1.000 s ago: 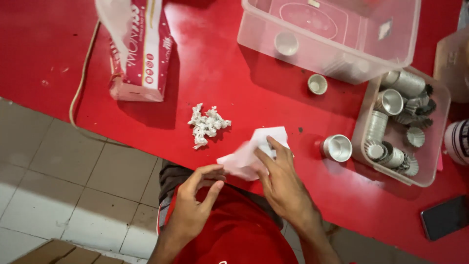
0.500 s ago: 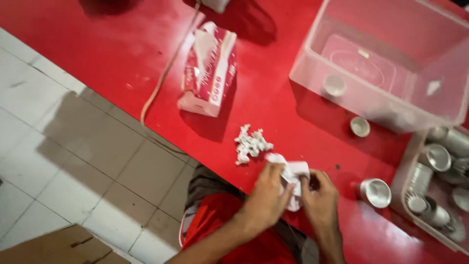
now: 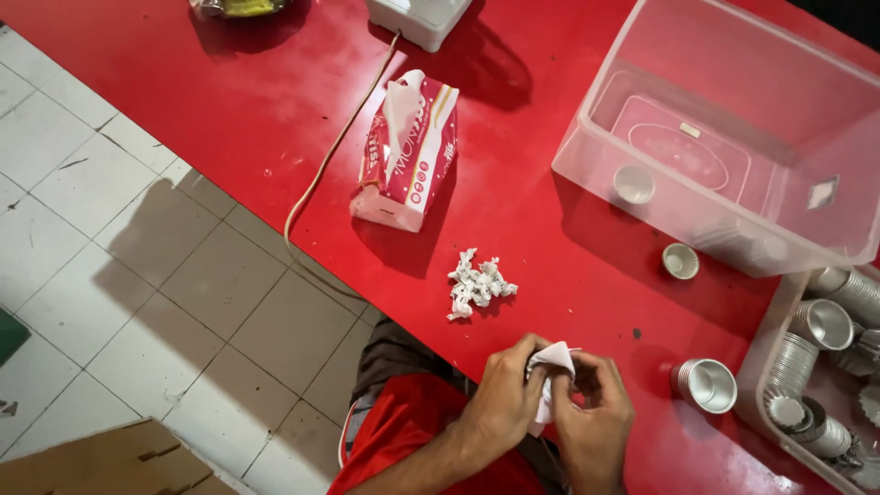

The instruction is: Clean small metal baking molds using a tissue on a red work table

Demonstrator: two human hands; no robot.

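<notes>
Tissue (image 3: 553,359) now bunched; clear tub (image 3: 724,229) holds one cup (image 3: 633,184)

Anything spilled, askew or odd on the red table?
Nothing spilled. A crumpled white tissue wad lies loose on the red table, and one small metal cup sits alone outside the clear plastic bins. Both hands' grip is on a white tissue.

tissue (image 3: 553,359) mostly hidden in both hands' grip, cup bin (image 3: 779,367) cut off at right edge
</notes>
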